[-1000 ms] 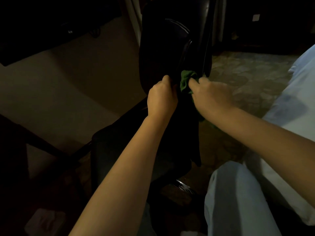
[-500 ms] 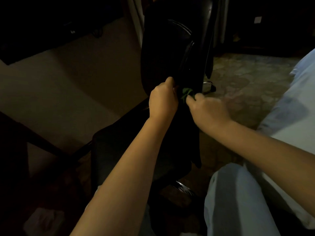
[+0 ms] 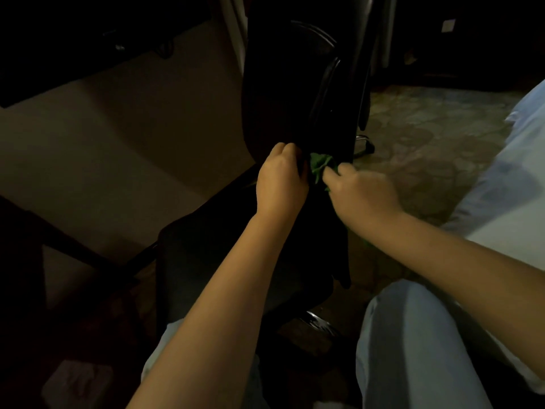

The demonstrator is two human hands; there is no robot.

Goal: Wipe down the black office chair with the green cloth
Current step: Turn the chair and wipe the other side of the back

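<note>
Darkness covers the edges of the room. A pale plain floor (image 3: 132, 128) spreads to the left and a mottled, patterned floor (image 3: 427, 137) to the right.

The black office chair (image 3: 280, 84) stands in the middle, directly in front of the person. Its tall backrest rises out of the top of the view and its seat (image 3: 206, 261) reaches toward the lower left. A curved glossy strip runs down the backrest's right part. Bits of its shiny metal base (image 3: 363, 142) catch light behind the backrest, and again under the seat.

The person's legs in light trousers (image 3: 413, 335) fill the lower right, with a pale garment above them at the right edge.

Both bare forearms reach up to the lower part of the backrest. The left hand (image 3: 281, 184) has its fingers curled together round the backrest's lower edge and grips it, knuckles up. The right hand (image 3: 362, 193) is just beside it, its fingers bent and closed, pinching the green cloth (image 3: 320, 166).

The cloth is bunched between the two hands and pressed against the backrest near the foot of the glossy strip. A little more green shows below the right wrist.

A pale crumpled thing (image 3: 76, 379) lies on the floor at the lower left; the light is too dim to tell what it is.
</note>
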